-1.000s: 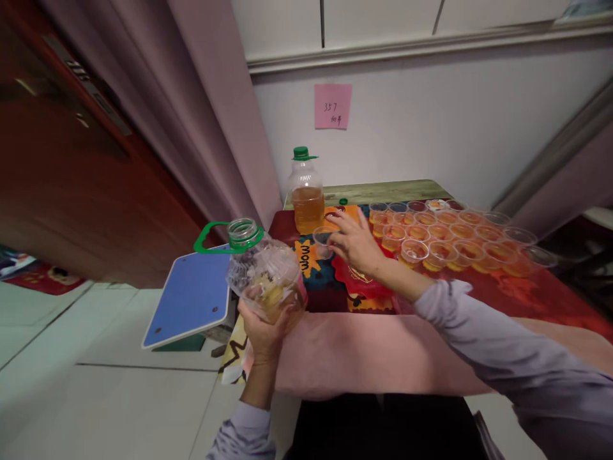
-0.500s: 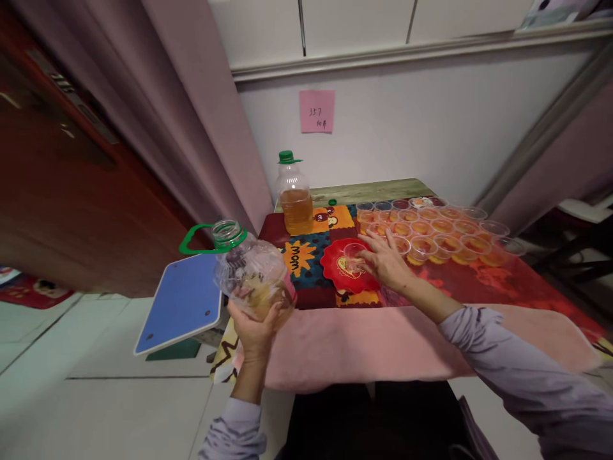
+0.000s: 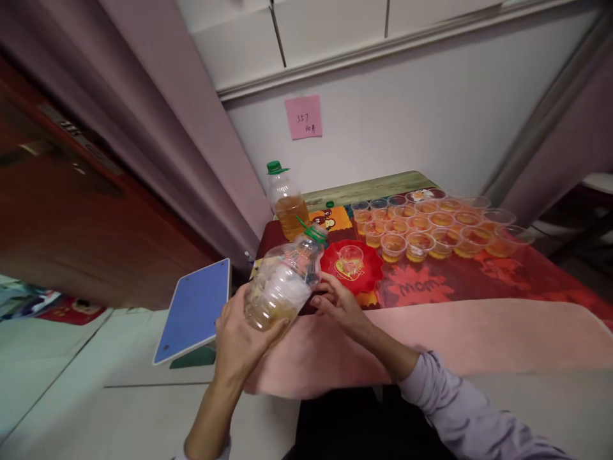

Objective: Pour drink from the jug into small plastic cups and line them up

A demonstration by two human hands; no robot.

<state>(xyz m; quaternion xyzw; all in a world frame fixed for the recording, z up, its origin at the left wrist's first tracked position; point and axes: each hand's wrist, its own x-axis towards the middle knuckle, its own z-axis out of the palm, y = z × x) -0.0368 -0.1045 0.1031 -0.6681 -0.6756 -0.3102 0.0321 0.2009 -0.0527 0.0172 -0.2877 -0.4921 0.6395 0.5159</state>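
Note:
My left hand (image 3: 244, 332) is wrapped round the lower part of a large clear jug (image 3: 282, 281), which holds a little yellowish liquid. The jug leans right, its uncapped mouth with a green handle ring near a red scalloped plate (image 3: 371, 281). On that plate stands a clear plastic cup (image 3: 351, 260). Beside the jug's right side is my right hand (image 3: 338, 303), its fingers apart and slightly bent, holding nothing; whether its fingertips touch the jug is unclear. Rows of clear cups (image 3: 420, 244) with amber liquid stand on the right of the table.
A second jug (image 3: 291, 211) with a green cap and amber liquid stands at the table's back left. Near it lies a small green cap (image 3: 330, 204). A pink cloth (image 3: 431, 332) covers the table's front edge. A blue board (image 3: 196, 306) is at the left.
The jug has moved right and tipped towards the plate in my left hand. My right hand has left the cup on the plate and come left to the jug's side. The view has shifted slightly.

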